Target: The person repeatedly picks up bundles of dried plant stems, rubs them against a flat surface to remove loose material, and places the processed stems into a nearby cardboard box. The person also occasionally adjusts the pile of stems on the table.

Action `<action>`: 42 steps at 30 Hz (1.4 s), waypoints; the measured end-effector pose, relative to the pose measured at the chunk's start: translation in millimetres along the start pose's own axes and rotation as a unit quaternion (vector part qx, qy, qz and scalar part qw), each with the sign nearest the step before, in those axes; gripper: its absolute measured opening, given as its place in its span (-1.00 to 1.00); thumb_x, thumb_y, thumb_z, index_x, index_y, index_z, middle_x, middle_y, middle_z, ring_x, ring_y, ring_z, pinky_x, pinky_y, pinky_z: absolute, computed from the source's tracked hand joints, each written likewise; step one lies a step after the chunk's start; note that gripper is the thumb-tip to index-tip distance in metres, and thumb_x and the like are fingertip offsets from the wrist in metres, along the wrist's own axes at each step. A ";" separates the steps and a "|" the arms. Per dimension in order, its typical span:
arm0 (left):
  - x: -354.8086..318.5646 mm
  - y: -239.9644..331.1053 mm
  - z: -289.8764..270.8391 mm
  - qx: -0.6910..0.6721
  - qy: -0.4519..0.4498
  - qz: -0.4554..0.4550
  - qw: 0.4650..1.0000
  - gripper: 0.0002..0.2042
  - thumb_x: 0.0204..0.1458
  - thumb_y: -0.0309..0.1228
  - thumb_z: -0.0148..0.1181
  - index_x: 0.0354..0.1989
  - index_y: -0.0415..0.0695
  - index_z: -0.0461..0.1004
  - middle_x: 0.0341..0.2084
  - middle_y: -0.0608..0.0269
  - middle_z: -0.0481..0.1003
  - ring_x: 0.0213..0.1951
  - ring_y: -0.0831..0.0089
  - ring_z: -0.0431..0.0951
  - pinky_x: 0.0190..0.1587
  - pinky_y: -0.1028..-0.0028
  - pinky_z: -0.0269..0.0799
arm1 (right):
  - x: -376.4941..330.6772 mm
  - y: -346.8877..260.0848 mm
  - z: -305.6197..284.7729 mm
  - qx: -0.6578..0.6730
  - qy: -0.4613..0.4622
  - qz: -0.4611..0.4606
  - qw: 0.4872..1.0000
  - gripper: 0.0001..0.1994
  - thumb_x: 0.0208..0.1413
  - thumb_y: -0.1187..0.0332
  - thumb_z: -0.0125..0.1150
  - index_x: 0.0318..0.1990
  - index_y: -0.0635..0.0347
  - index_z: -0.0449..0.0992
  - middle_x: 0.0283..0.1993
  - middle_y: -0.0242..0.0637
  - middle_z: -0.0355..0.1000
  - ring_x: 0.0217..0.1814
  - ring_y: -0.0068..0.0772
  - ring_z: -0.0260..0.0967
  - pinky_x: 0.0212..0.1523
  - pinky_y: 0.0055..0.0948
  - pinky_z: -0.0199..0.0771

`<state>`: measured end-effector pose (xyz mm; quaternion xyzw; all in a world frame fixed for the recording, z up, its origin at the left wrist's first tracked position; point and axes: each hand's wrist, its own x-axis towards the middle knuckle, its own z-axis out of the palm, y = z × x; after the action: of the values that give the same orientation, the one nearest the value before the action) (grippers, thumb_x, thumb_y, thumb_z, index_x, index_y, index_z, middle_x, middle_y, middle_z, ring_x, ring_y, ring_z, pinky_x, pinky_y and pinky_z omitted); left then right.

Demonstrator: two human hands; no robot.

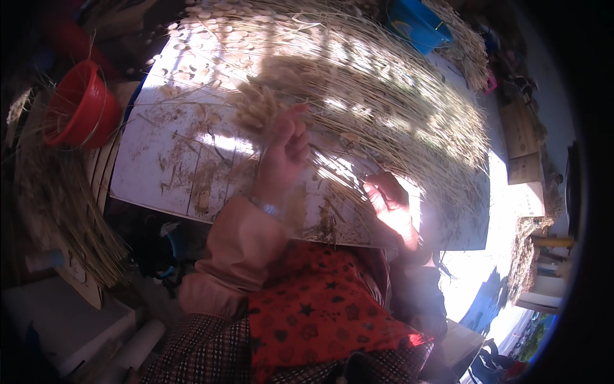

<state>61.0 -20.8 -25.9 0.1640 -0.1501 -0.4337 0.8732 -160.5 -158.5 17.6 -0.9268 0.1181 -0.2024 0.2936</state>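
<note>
My left hand [289, 142] is over the middle of the white worktable, its fingers curled around dried grass stems just behind a cluster of fluffy tan seed heads [256, 107]. From it, pale thin stems [336, 171] run down to the right toward my right hand [389, 200]. There, near the table's front edge, thumb and fingers are pinched at the stem ends. Strong sunlight washes out part of the right hand. Behind both hands lies a broad heap of dried stems [409, 118], with pale round seed heads [204, 48] spread at its far left.
Plant debris is scattered over the white tabletop [150, 144]. A red bucket [86, 109] stands left of the table, above a bundle of dried stalks [70, 198]. At the back right is a blue basin [419, 25]. Cardboard boxes [521, 147] stand along the right side.
</note>
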 end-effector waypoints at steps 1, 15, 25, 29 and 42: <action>-0.4 0.4 1.6 0.005 0.003 0.003 1.000 -0.44 0.05 -0.09 0.26 0.15 -0.15 0.33 -0.50 0.53 0.18 -0.62 0.73 0.01 -0.63 0.67 -0.08 | -1.8 4.4 -0.2 0.003 -0.020 -0.006 1.000 -0.83 0.11 0.50 0.18 -0.13 0.24 0.49 -0.23 -0.25 0.49 -0.21 -0.37 0.47 -0.17 -0.49 0.47; 8.1 -3.9 2.3 0.010 0.073 0.002 0.997 -0.56 0.29 -0.01 -0.20 -0.12 -0.15 0.43 -0.76 0.52 0.01 -0.68 0.69 -0.03 -0.64 0.62 -0.06 | 10.0 12.1 -44.0 0.059 -0.002 0.090 0.994 -0.81 0.16 0.37 0.23 -0.14 0.27 0.53 -0.32 -0.32 0.47 -0.33 -0.60 0.39 -0.32 -0.58 0.40; 8.3 4.5 -7.0 -0.029 -0.003 -0.061 0.998 -0.60 0.29 -0.02 -0.19 -0.28 -0.09 0.42 -0.77 0.53 0.00 -0.72 0.69 -0.05 -0.71 0.60 -0.15 | 44.0 95.1 -63.3 -0.228 0.043 0.243 0.942 -0.75 0.07 0.16 0.28 -0.11 -0.05 0.60 -0.28 -0.23 0.56 -0.27 -0.32 0.53 -0.20 -0.37 0.52; 4.9 3.4 -8.8 0.013 -0.012 -0.060 0.998 -0.61 0.32 -0.05 -0.24 -0.38 -0.08 0.33 -0.79 0.52 -0.05 -0.74 0.70 -0.09 -0.73 0.60 -0.20 | 42.2 98.5 -58.8 -0.036 0.123 0.330 0.935 -0.80 0.12 0.21 0.25 -0.18 0.04 0.64 -0.31 -0.29 0.56 -0.31 -0.55 0.48 -0.23 -0.52 0.47; 0.9 -1.0 4.0 -0.011 -0.052 -0.049 0.997 -0.58 -0.02 -0.26 0.37 -0.01 -0.05 0.37 -0.63 0.57 0.07 -0.62 0.72 0.03 -0.61 0.68 -0.03 | 82.9 -52.9 18.7 0.110 0.069 -0.072 0.989 -0.85 0.15 0.57 0.15 -0.13 0.26 0.50 -0.35 -0.33 0.40 -0.40 -0.58 0.35 -0.40 -0.61 0.35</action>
<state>59.2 -22.8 -22.6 0.1386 -0.1822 -0.4853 0.8439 -73.1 -135.0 60.4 -0.8788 0.0485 -0.2982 0.3693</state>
